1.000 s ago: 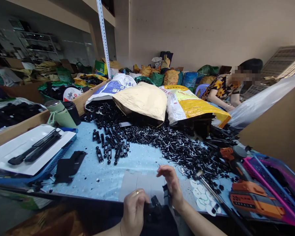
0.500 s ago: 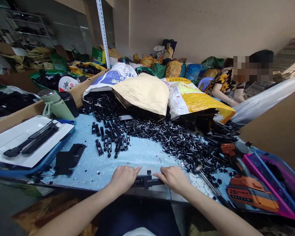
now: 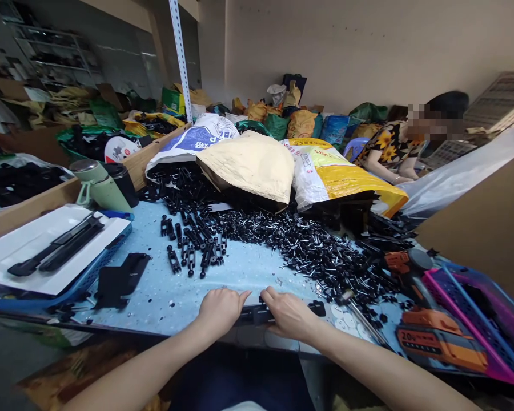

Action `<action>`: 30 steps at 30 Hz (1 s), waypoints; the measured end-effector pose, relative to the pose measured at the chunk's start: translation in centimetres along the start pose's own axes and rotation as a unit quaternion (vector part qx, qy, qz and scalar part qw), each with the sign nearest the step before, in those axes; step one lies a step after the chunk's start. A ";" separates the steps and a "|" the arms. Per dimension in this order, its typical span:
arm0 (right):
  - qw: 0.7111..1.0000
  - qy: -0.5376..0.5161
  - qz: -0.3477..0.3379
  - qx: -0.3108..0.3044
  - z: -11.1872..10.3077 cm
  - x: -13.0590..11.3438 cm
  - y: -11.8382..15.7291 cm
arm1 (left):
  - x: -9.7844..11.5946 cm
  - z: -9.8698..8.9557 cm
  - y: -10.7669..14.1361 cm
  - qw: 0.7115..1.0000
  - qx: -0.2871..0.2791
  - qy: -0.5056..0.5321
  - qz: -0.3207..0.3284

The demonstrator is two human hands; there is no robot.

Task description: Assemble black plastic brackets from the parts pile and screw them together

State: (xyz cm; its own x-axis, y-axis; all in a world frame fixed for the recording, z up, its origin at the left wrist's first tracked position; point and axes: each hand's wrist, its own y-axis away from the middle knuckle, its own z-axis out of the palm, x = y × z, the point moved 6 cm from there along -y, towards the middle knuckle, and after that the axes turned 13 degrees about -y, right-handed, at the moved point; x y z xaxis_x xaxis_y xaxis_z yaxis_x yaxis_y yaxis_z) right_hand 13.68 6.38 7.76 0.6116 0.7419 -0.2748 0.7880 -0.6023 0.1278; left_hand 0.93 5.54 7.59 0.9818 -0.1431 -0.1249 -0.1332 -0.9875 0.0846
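Near the front edge of the table, both my hands are on a long black plastic bracket (image 3: pixel 253 314). My left hand (image 3: pixel 220 311) is closed around its left part, thumb pointing right. My right hand (image 3: pixel 290 315) is closed over its middle, with the fingertips at a small black knob. The bracket's right end shows beyond the right hand; the palms hide much of the rest. Ahead lie several black jointed arms (image 3: pixel 192 254) and a heap of black-headed screws (image 3: pixel 312 242).
An orange cordless drill (image 3: pixel 441 337) lies at right beside a pink and blue basket (image 3: pixel 466 319). Left are a white tray (image 3: pixel 75 228) with black parts, a flat black plate (image 3: pixel 122 279) and a green bottle (image 3: pixel 100 185). Sacks (image 3: pixel 251 165) stand behind; a person (image 3: pixel 389 151) sits far right.
My right hand has shifted left along the bracket and now covers its middle and knob. The bracket's right end has come into view. My left hand has moved slightly right.
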 end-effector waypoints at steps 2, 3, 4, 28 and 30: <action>1.000 0.000 -0.023 -0.012 0.1 -0.2 -0.2 | 0.1 0.2 -0.1 1.000 -0.003 0.007 0.011; 0.999 -0.001 -0.032 -0.016 -0.1 -0.2 -0.3 | 0.1 0.3 -0.1 1.000 -0.005 0.010 0.014; 0.999 -0.004 -0.040 -0.017 -0.3 -0.1 -0.4 | 0.0 0.5 -0.1 1.000 -0.006 0.012 0.013; 0.886 -0.302 -0.012 0.352 -3.9 6.2 -7.4 | 3.6 -0.9 -1.8 0.913 0.354 0.127 0.158; 0.929 -0.205 0.045 0.303 -5.6 10.2 -9.8 | 2.9 1.2 -4.9 0.944 0.279 0.031 0.173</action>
State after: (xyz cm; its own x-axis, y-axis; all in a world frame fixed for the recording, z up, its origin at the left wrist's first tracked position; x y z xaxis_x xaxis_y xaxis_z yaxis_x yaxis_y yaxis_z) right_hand 12.59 21.47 9.00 0.4959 0.5812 -0.6452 0.4745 -0.8036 -0.3592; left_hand 4.25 9.88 5.67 0.8703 -0.4762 -0.1259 -0.4809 -0.7663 -0.4260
